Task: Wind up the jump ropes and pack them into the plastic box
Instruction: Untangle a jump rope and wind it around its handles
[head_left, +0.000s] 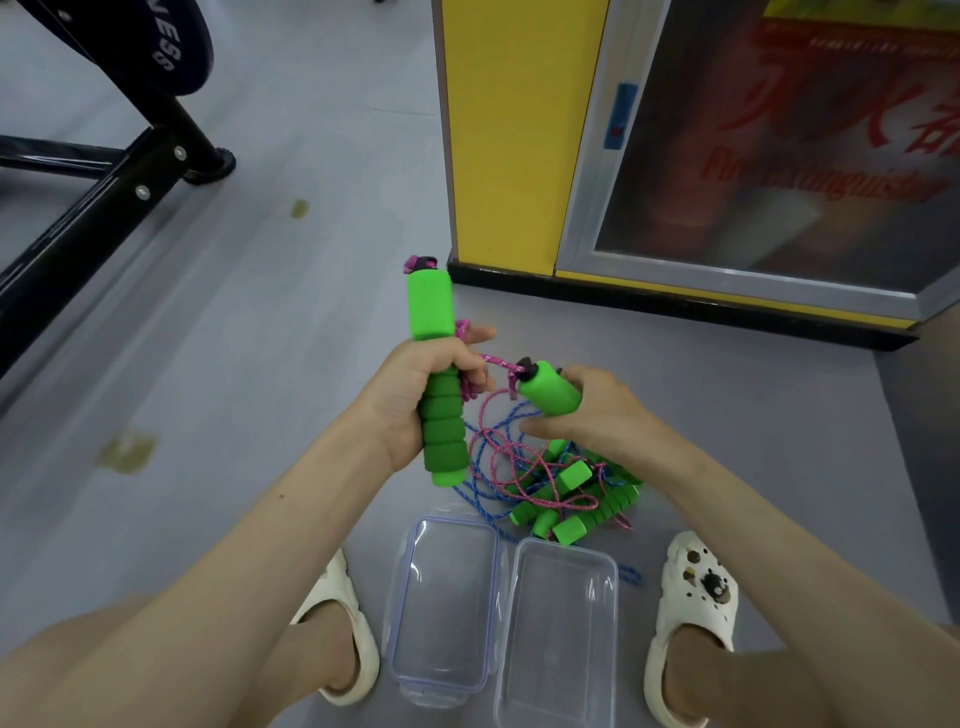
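My left hand (415, 395) grips an upright green foam handle (434, 332) of a jump rope, with pink cord wound around it by my fingers. My right hand (592, 410) holds the second green handle (548, 392), tilted toward the first; a short length of pink cord (498, 362) joins them. Below my hands a tangled pile of jump ropes (566, 493), green handles with pink and blue cords, lies on the grey floor. A clear plastic box (558, 634) sits open near my feet, and its clear lid (444, 603) lies just left of it.
My feet in white slippers (691, 618) flank the box and lid. A yellow cabinet with a glass door (675, 156) stands close ahead on the right. Black gym equipment frame (93, 208) crosses the floor at the left.
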